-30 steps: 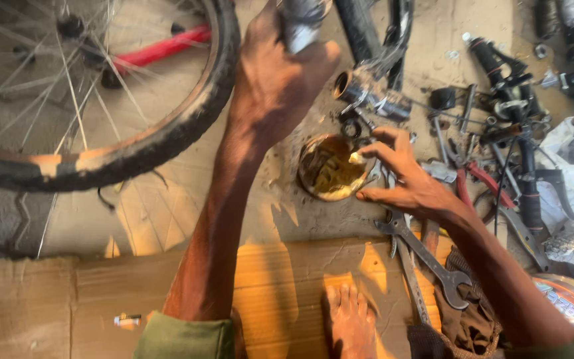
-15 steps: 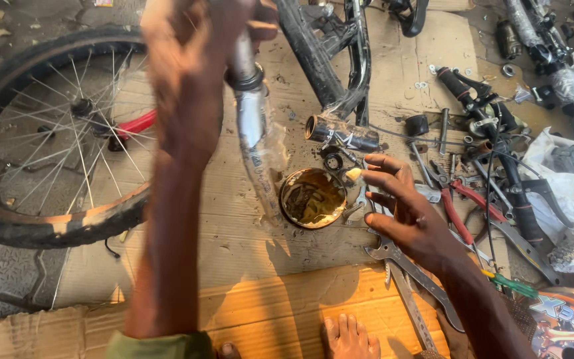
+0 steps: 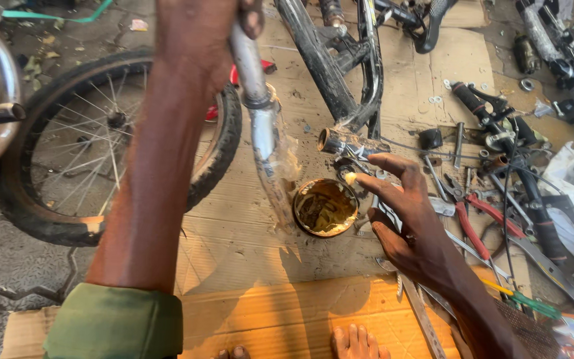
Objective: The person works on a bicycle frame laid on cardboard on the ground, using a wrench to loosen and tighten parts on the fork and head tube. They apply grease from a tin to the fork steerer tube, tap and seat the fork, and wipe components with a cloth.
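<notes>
- Left hand (image 3: 197, 30): grip closed around a silver metal tube (image 3: 255, 93), held upright.
- Right hand (image 3: 403, 219): grip open, fingers spread, grease-dabbed fingertip (image 3: 350, 178) just above the grease tin (image 3: 325, 207).

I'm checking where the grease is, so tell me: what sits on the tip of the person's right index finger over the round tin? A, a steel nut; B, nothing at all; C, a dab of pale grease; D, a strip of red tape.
C: the right hand reaches over the open grease tin, and a pale yellowish dab of grease sits on its index fingertip, while the left hand holds the metal tube.
</notes>
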